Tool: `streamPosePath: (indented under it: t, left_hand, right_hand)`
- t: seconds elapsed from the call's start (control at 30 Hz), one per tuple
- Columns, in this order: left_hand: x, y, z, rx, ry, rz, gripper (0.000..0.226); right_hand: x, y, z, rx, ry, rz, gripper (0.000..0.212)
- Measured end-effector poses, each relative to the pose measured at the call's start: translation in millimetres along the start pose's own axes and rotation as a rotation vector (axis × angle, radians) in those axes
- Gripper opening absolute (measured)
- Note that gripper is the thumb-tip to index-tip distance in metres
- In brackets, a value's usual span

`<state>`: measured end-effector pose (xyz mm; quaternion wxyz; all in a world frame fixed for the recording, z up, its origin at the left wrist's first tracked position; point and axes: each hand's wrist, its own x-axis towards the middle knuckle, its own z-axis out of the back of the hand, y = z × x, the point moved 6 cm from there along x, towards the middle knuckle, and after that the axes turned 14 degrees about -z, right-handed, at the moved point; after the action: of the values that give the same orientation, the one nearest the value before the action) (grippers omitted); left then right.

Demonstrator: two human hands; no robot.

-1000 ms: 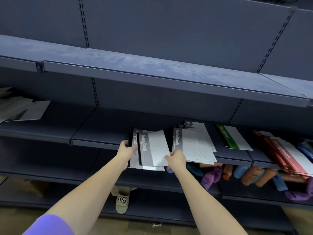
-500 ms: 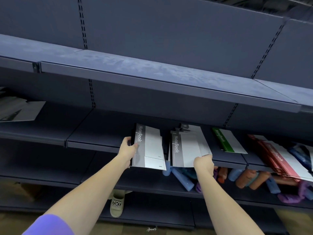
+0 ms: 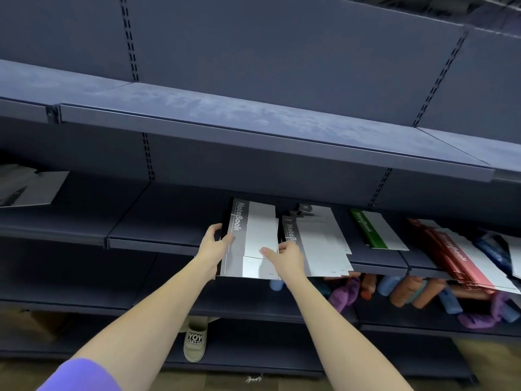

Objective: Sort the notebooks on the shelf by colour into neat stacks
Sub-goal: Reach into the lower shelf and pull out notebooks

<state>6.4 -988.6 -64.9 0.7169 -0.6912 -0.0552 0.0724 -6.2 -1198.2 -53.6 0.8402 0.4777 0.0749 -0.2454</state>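
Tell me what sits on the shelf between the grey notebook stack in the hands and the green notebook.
A second grey notebook stack, fanned out untidily, lies between the held stack and the green notebook, as the head view shows.

Left hand [image 3: 212,246] gripped the left edge of a grey notebook stack [image 3: 251,241] that overhung the front lip of the middle shelf [image 3: 158,221]. Right hand [image 3: 286,256] rested on the stack's right near part, fingers curled at its edge. Just right lay a second grey stack [image 3: 318,244], then a green notebook [image 3: 375,231], then red notebooks [image 3: 456,255] far right. Rolled coloured items [image 3: 408,292] lay on the shelf below.
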Motion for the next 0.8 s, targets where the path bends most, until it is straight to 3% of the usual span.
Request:
streamPosePath:
  t: [0.27,0.43,0.57,0.7,0.8]
  left_hand:
    - [1,1,19,-0.018,-0.012,-0.023,0.050]
    - [1,-3,20,-0.004,0.039,-0.078,0.051]
    - [-2,-4,23,0.001,0.041,-0.081,0.051]
    - [-4,-6,17,-0.004,0.045,-0.073,0.052]
    - [-7,-7,6,-0.007,0.062,-0.066,0.053]
  right_hand:
    - [2,-10,10,0.080,-0.169,-0.105,0.013]
    - [-1,-38,49,0.192,-0.373,-0.236,0.010]
    - [3,-66,80,0.225,-0.456,-0.364,0.021]
    - [71,-121,83,0.240,-0.400,-0.442,0.057]
    - [14,-83,87,0.164,-0.422,-0.385,0.052]
